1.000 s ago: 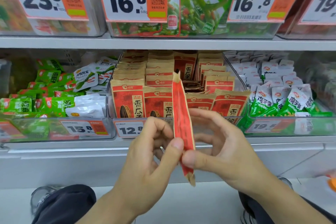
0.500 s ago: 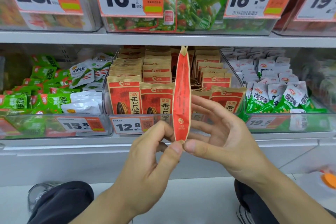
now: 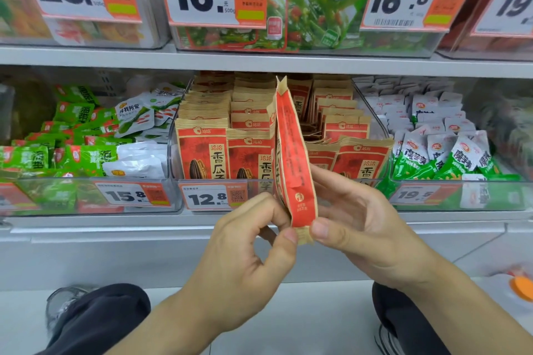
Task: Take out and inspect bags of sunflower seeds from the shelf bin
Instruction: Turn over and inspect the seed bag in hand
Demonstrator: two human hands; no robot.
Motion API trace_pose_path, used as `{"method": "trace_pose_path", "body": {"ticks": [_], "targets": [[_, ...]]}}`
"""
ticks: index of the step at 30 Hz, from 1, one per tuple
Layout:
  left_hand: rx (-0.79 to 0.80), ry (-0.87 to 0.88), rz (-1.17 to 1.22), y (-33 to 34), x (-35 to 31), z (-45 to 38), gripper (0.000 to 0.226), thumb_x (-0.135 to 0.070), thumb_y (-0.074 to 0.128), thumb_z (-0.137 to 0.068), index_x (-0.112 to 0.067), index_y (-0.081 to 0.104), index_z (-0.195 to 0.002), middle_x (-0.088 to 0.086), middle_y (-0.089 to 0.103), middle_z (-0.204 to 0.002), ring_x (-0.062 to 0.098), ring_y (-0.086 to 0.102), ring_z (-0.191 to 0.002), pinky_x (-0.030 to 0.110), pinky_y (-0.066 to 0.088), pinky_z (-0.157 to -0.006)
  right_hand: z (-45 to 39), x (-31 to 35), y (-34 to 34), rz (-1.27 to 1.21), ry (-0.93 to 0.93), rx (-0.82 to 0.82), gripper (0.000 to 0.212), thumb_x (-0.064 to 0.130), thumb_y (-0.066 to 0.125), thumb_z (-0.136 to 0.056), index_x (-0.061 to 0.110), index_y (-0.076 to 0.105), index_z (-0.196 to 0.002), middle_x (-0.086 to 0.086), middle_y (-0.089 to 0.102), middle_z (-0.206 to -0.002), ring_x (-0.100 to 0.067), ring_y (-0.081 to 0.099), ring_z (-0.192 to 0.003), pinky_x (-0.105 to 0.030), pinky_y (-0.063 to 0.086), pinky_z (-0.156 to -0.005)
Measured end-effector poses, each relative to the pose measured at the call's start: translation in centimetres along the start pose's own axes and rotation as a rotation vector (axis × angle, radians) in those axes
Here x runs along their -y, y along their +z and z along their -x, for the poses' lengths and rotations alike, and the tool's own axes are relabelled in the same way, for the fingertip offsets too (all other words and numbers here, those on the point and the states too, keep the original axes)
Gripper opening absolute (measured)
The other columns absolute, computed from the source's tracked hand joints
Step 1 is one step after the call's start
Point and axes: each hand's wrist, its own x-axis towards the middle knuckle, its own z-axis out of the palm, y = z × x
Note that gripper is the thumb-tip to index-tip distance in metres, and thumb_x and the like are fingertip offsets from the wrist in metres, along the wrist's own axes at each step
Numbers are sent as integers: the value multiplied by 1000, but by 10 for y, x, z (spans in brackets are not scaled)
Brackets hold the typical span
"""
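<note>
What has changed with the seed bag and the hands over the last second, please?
The seed bag rose: a second ago both hands pinched its middle with the lower end hanging below; now it stands upright above them, turned slightly to show its red printed side. The left hand and right hand now pinch its bottom seal. Both hands kept hold throughout, and the bin of seed bags looks unchanged.

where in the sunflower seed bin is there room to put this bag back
The seed bin has a sunken gap behind its right front bags, right of the held bag. The left rows are packed tight.
</note>
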Motion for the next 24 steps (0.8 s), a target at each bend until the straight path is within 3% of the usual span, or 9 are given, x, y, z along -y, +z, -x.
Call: {"method": "trace_pose_path", "body": {"ticks": [6, 11, 14, 17, 20, 24], "targets": [[0, -24, 41, -2, -1, 0, 13, -32, 54, -92, -26, 55, -81, -10, 61, -83, 21, 62, -78, 30, 53, -69, 0, -2, 2, -66, 16, 32, 75, 27, 74, -89, 7, 40, -154, -17, 51, -151, -37, 52, -136, -51, 45, -108], [17, -72, 88, -3, -5, 1, 9, -35, 57, -89, -27, 54, -89, -7, 64, -89, 22, 64, -86, 30, 55, -72, -2, 1, 5, -130, 66, -137, 45, 25, 56, -96, 11, 59, -139, -13, 66, -134, -31, 66, -119, -39, 58, -88], [23, -74, 146, -4, -8, 1, 21, -37, 58, -88, -23, 48, -100, -9, 66, -97, 20, 66, -91, 29, 54, -72, -3, -2, 4, -92, 63, -264, 48, 15, 70, -87, 9, 60, -133, -13, 71, -125, -30, 71, -110, -36, 60, -79], [-46, -109, 224, -3, -8, 2, 38, -53, 60, -89, -25, 45, -110, -5, 70, -103, 21, 67, -90, 43, 55, -70, -1, -4, 1, -56, 49, -304, 62, 14, 86, -73, 12, 61, -129, -12, 71, -124, -30, 72, -107, -36, 61, -78], [-160, -209, 247, -3, -6, 0, 34, -65, 58, -84, -40, 49, -107, -9, 72, -107, 14, 71, -95, 29, 56, -73, -1, -7, -1, 128, 2, -330, 65, 13, 89, -65, 14, 63, -124, -8, 74, -112, -25, 72, -102, -36, 60, -86], [-266, -285, 182, -2, 1, -5, 27, -59, 57, -90, -40, 55, -110, -20, 73, -105, 4, 71, -96, 22, 56, -76, 0, -7, 3, 236, -14, -363, 63, 18, 87, -65, 16, 64, -123, -10, 72, -95, -19, 68, -86, -34, 61, -76]]}}
